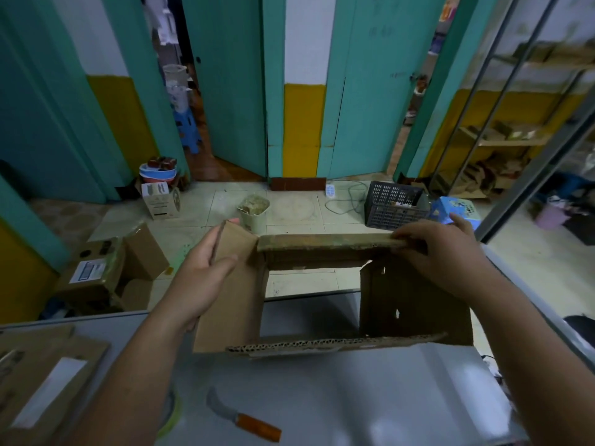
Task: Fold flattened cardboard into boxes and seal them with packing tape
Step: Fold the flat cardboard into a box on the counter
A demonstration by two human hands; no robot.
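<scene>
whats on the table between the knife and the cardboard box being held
Nothing: in the head view only bare grey tabletop shows between the knife and the near edge of the cardboard box.

The one head-worn camera looks forward and down from above the near edge of the grey table (354, 397), sitting close over the cardboard box (225, 300) at mid-frame; its wide angle also takes in the far floor (296, 217), the teal doors (231, 91) and shelving (502, 141) at far right
</scene>
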